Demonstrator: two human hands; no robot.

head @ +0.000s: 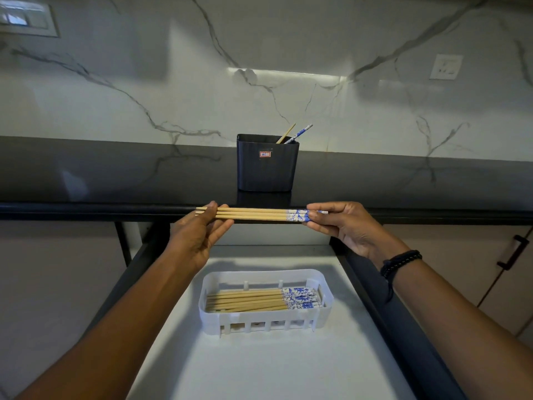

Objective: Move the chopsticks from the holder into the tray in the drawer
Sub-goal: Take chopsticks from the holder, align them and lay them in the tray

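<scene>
Here, a small bundle of slim, pale wooden chopsticks point(253, 214) with blue-and-white patterned tops is held level in the air, over the front edge of the bench and above the open drawer. The plain tips are pinched in the grip of the left hand point(199, 235), with the thumb laid on top and the fingers stretched beneath. The patterned tops are pinched between thumb and fingers in the grip of the right hand point(343, 226), whose wrist is circled by a black beaded bracelet point(399, 262). The sticks are pressed side by side; their exact number cannot be told.

A dark grey, ribbed plastic holder point(266, 174) with rounded corners is stood on the bench just behind the bundle and is marked with a small red-framed sticker point(264, 154). Two remaining sticks point(298, 133) are leaned inside it towards the right.

A white slotted plastic tray point(259, 319) is set in the drawer below the hands. A layer of matching stored chopsticks point(253, 301) is laid lengthwise in it, plain ends to the left and patterned ends to the right.

The pale grey drawer floor point(259, 368) is framed by dark sides. The black polished stone bench point(115, 174) is backed by a white marble wall point(259, 53) veined in grey, on which a white socket point(445, 66) and a switch plate point(26, 18) are mounted. A black cabinet handle point(514, 252) is seen at the right.
</scene>
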